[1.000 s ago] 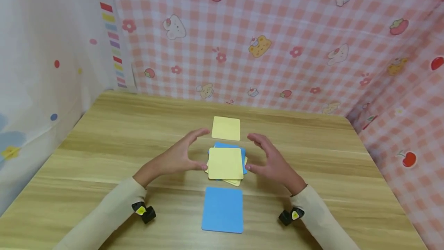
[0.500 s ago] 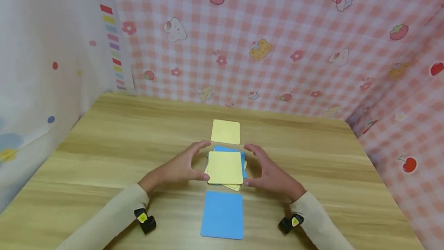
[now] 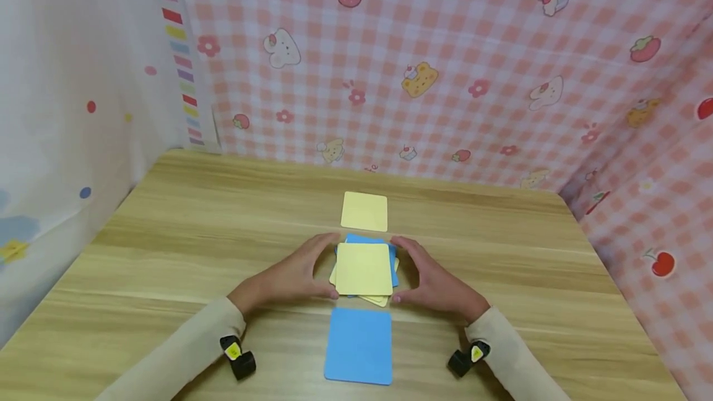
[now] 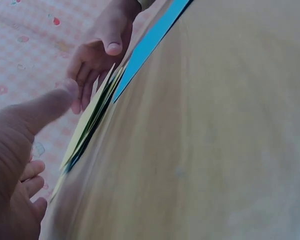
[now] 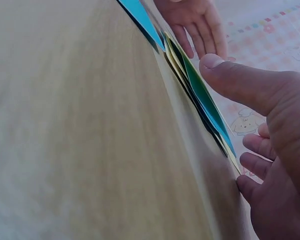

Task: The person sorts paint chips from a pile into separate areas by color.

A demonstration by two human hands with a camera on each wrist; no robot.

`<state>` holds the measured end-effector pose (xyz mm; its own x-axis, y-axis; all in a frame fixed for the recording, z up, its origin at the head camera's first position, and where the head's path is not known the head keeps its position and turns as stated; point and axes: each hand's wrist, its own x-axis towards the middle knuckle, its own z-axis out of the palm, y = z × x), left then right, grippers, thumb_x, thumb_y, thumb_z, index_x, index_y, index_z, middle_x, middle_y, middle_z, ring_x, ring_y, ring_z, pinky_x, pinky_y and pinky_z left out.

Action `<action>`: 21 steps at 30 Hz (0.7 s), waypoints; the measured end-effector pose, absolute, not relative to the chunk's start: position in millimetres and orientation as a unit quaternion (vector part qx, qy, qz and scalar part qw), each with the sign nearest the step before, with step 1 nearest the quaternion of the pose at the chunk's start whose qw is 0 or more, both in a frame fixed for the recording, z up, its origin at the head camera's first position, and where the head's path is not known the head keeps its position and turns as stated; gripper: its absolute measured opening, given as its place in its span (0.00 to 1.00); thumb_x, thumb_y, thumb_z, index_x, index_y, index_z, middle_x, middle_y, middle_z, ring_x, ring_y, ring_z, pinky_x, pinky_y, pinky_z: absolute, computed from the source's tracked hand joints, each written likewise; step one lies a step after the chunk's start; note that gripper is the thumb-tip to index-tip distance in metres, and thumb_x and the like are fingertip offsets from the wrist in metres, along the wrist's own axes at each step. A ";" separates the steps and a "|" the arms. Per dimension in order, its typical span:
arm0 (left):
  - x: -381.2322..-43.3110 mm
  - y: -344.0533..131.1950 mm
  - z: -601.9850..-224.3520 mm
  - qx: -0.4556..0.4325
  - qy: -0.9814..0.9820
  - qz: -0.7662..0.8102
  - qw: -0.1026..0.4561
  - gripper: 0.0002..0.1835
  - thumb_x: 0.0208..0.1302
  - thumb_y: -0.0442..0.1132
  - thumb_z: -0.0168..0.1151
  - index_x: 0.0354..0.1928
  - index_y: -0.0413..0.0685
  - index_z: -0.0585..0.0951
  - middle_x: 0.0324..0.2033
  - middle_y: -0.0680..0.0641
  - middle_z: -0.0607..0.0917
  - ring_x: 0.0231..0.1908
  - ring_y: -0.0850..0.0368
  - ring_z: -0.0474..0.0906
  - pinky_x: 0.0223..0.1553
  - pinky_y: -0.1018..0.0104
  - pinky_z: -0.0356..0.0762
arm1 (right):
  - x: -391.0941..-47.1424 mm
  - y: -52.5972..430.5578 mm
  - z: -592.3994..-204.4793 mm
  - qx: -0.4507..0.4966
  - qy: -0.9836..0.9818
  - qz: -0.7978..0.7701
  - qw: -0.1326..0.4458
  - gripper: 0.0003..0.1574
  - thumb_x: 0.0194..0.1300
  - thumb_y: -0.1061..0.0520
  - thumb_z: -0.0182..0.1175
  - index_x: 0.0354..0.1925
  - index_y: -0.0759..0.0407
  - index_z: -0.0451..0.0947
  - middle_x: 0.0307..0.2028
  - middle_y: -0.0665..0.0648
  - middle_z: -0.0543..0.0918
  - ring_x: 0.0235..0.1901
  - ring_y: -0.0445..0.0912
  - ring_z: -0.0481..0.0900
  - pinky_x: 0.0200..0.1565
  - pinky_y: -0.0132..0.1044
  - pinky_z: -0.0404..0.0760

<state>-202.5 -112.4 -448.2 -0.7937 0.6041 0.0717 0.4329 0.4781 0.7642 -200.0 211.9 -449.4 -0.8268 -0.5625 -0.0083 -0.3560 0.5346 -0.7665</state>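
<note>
A loose pile of yellow and blue square cards lies mid-table, its layers turned at different angles, with a yellow card [image 3: 364, 269] on top. My left hand [image 3: 292, 271] curves around the pile's left side, thumb near the front left corner. Across from it, my right hand [image 3: 437, 277] curves at the right side, thumb near the front right corner. Both wrist views show the pile's edge [image 4: 92, 122] with small gaps between its layers, and neither hand grips it. Whether any fingertip touches a card cannot be told.
Behind the pile lies a single yellow card [image 3: 364, 211]. In front of it lies a single blue card [image 3: 359, 346]. The wooden table [image 3: 167, 252] meets a pink checked cloth [image 3: 367, 79] at the back and a white cloth [image 3: 72, 110] on the left.
Both hands have come slightly closer to the pile from either side and a little nearer to me. The cards keep their arrangement; the head view has shifted slightly.
</note>
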 end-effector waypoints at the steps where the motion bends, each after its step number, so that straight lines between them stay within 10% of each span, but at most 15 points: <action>1: -203.0 -112.1 -449.3 0.307 0.854 0.406 0.103 0.56 0.53 0.54 0.79 0.78 0.46 0.57 0.75 0.44 0.60 0.75 0.48 0.54 0.74 0.47 0.55 | -200.0 212.1 -449.5 -0.264 0.867 -0.404 0.128 0.67 0.54 0.41 0.78 0.79 0.49 0.49 0.76 0.50 0.55 0.76 0.49 0.52 0.73 0.58 0.55; 21: -204.0 -107.6 -464.2 0.330 0.891 0.309 0.038 0.56 0.54 0.63 0.75 0.76 0.40 0.60 0.72 0.42 0.67 0.73 0.45 0.59 0.75 0.42 0.46 | -201.7 205.8 -455.3 -0.270 0.880 -0.371 0.124 0.65 0.55 0.39 0.77 0.80 0.46 0.50 0.76 0.55 0.56 0.75 0.54 0.53 0.72 0.59 0.57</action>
<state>-204.0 -107.6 -464.2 -0.7789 0.6121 0.1364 0.5653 0.5912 0.5753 -201.7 205.8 -455.3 -0.8232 -0.5675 -0.0168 -0.3842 0.5786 -0.7194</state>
